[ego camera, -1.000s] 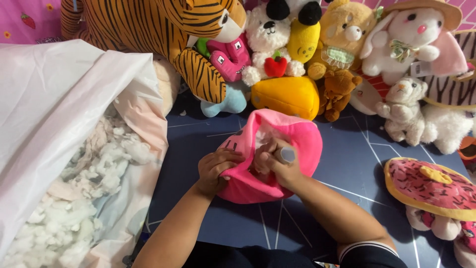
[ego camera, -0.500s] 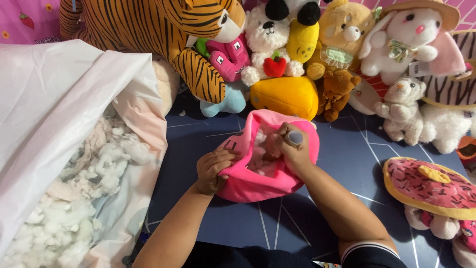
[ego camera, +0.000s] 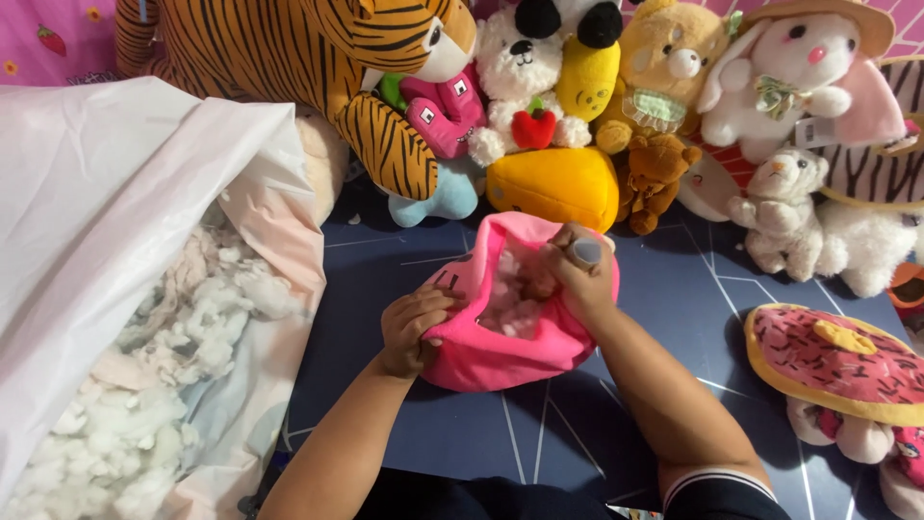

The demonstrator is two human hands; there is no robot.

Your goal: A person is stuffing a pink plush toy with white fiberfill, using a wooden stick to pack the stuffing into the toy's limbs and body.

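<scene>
A pink plush toy skin (ego camera: 500,347) lies on the dark blue mat in front of me, its opening turned up with white stuffing (ego camera: 510,299) showing inside. My left hand (ego camera: 412,330) grips the left edge of that opening. At the right edge, my right hand (ego camera: 576,272) has its fingers pushed into the stuffing; a grey ring-like thing sits on one finger.
A big plastic bag (ego camera: 125,193) full of white stuffing (ego camera: 144,404) fills the left side. Plush toys line the back: a tiger (ego camera: 327,58), a yellow wedge (ego camera: 558,183), bears and a rabbit (ego camera: 799,67). A donut-shaped plush (ego camera: 837,361) lies at the right.
My right hand has shifted up and right along the opening, and the opening now gapes wider with more stuffing visible. My left hand keeps its grip on the edge.
</scene>
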